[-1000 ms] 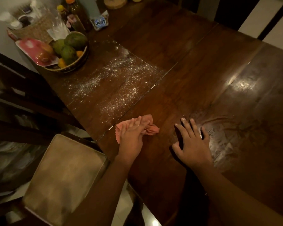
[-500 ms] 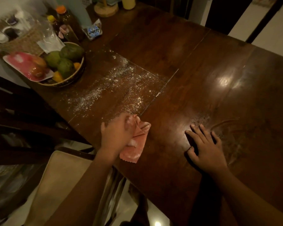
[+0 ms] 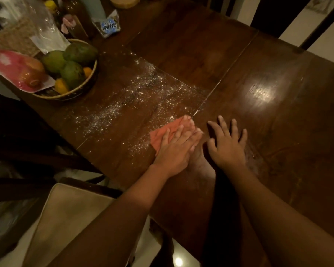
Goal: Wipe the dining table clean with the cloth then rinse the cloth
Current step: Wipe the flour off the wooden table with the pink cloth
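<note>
While a round woven basket point(image 3: 79, 90) of green and orange fruit sits at the far left of the dark, polished wooden dining table point(image 3: 278, 132), scattered white powder point(image 3: 123, 105) lies to its right. Next, the left hand point(image 3: 176, 149) presses flat, fingers straight, on a small salmon-pink cloth point(image 3: 166, 132). Just beside it, not touching, the right hand point(image 3: 227, 147) rests on bare wood, fingers spread.

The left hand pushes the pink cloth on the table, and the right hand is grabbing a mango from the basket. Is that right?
Not quite. The left hand does press the pink cloth on the table, but the right hand grabs no mango: it lies flat on the table beside the cloth. The mangoes sit in the basket. The head view shows this.
</note>
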